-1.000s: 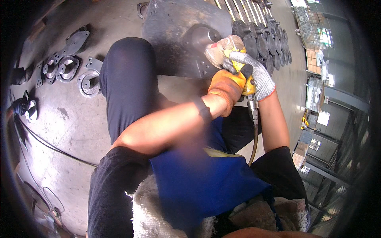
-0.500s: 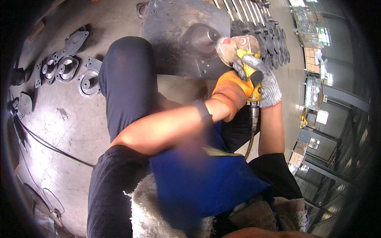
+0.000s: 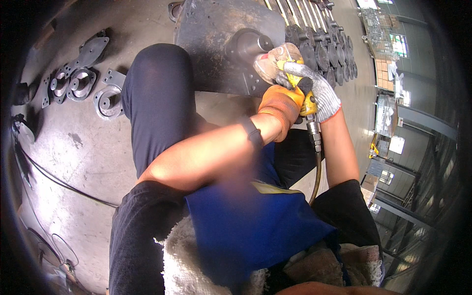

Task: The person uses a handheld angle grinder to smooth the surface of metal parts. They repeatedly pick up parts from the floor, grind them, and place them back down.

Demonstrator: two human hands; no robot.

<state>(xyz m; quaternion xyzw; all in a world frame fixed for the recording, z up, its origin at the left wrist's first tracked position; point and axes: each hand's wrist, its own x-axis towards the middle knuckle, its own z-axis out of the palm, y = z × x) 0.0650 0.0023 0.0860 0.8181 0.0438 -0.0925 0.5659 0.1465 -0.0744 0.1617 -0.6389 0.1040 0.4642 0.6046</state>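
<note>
A yellow air-powered grinder point(image 3: 309, 106) with a worn, dusty guard and disc end point(image 3: 273, 61) is held in both my hands. My left hand point(image 3: 281, 105), in an orange glove, is closed round its body from the left. From the right, my right hand point(image 3: 322, 93) in a grey-white knit glove is wrapped over its top. A metal coupling and brown hose point(image 3: 316, 152) run down from the handle. The disc end is beside a dark steel flange with a round boss point(image 3: 246, 45), lying on a scuffed metal work surface point(image 3: 201, 39). Whether disc and flange touch, I cannot tell.
Several flanged steel parts point(image 3: 81, 83) lie on the floor to the left, near a black cable point(image 3: 69, 187). Rows of similar dark parts point(image 3: 329, 54) stand beyond the work surface on the right. Wire cages point(image 3: 386, 115) and boxes line the far right.
Both hands have shifted the grinder left and slightly down, bringing its disc end closer to the flange's near side. My right forearm now slants more. The flange stays in place.
</note>
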